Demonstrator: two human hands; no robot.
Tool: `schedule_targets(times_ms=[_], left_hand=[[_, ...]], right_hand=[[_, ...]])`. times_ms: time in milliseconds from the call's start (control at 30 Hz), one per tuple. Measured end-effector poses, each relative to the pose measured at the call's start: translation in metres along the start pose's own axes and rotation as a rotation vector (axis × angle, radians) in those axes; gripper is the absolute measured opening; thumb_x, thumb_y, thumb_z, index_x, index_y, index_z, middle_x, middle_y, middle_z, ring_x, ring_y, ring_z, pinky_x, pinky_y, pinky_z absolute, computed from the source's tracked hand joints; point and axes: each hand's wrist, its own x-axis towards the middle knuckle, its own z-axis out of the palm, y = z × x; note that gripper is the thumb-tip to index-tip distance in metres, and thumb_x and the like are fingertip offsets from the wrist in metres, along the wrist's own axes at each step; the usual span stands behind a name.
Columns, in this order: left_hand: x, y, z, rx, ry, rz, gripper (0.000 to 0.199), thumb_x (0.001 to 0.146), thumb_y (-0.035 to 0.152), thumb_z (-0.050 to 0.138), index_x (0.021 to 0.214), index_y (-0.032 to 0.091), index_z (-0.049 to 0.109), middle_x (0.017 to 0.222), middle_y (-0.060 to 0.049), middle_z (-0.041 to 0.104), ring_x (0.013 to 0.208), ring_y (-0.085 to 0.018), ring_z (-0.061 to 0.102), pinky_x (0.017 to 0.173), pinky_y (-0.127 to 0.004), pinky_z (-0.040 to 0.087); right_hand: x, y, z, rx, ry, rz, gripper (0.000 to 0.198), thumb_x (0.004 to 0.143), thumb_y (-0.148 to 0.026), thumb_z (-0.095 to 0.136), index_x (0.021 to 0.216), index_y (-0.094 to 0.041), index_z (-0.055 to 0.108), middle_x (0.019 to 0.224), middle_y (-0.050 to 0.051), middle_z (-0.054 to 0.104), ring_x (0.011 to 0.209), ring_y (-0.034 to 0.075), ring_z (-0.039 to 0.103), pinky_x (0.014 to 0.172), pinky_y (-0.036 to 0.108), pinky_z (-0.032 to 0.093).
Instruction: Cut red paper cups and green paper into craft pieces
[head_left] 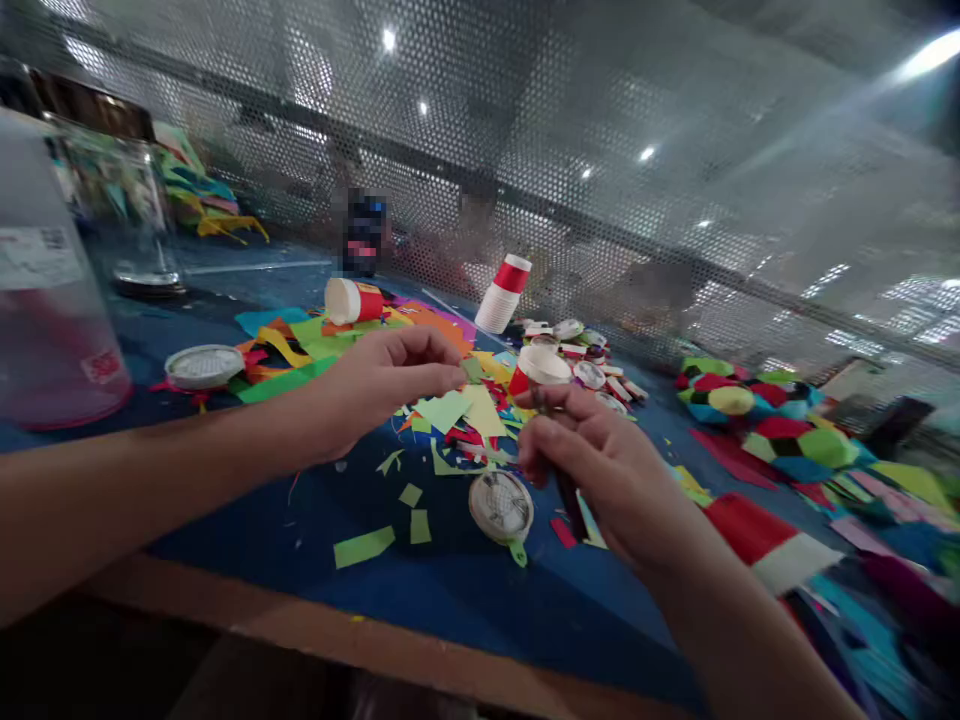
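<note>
Above the heap of paper scraps, my left hand (390,380) is closed in a pinch on a small olive-green paper piece (472,370). My right hand (592,450) is closed around a slender dark-handled tool (571,505); a metallic-looking part shows at its upper end, but its kind is unclear. Pale green and yellow paper pieces (485,412) lie below and between the hands. A round pale disc (501,506) with dark marks and a green tab sits just under them on the blue table (450,590). Behind my right fingers stands a red and white paper cup (544,366).
A stack of paper cups (502,295) leans farther back, near a pile of round discs (589,375). Another cup (352,301) lies on coloured paper. A clear bottle (56,300) and a glass jar (139,200) stand left. Coloured paper balls (799,440) are at right.
</note>
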Motion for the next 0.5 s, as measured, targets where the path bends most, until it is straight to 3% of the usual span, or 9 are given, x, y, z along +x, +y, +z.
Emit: schedule_targets(times_ms=[233,367,500], left_hand=[[-0.007,0.002,0.003,0.046,-0.068,0.027,0.010,0.073,0.023,0.071,0.072,0.016,0.063,0.066,0.007,0.056,0.063,-0.008,0.047,0.059,-0.021,0.035],[-0.008,0.006,0.006,0.041,-0.088,0.023,0.009,0.071,0.022,0.070,0.070,0.016,0.062,0.066,0.006,0.057,0.064,-0.008,0.049,0.060,-0.020,0.037],[-0.010,0.008,0.009,0.037,-0.127,-0.021,0.007,0.068,0.020,0.068,0.071,0.016,0.063,0.067,0.005,0.060,0.065,-0.010,0.053,0.061,-0.021,0.039]], right_hand=[[0.001,0.016,0.029,0.134,-0.085,-0.054,0.034,0.073,-0.040,0.079,0.093,-0.019,0.060,0.064,-0.004,0.061,0.054,0.010,0.053,0.050,0.022,0.043],[0.001,0.020,0.034,0.197,-0.077,-0.100,0.029,0.076,-0.040,0.077,0.092,-0.020,0.063,0.064,-0.005,0.061,0.056,0.009,0.055,0.053,0.021,0.044],[-0.001,0.024,0.035,0.221,-0.051,-0.052,0.034,0.075,-0.043,0.079,0.092,-0.019,0.063,0.066,-0.004,0.063,0.056,0.009,0.056,0.053,0.020,0.045]])
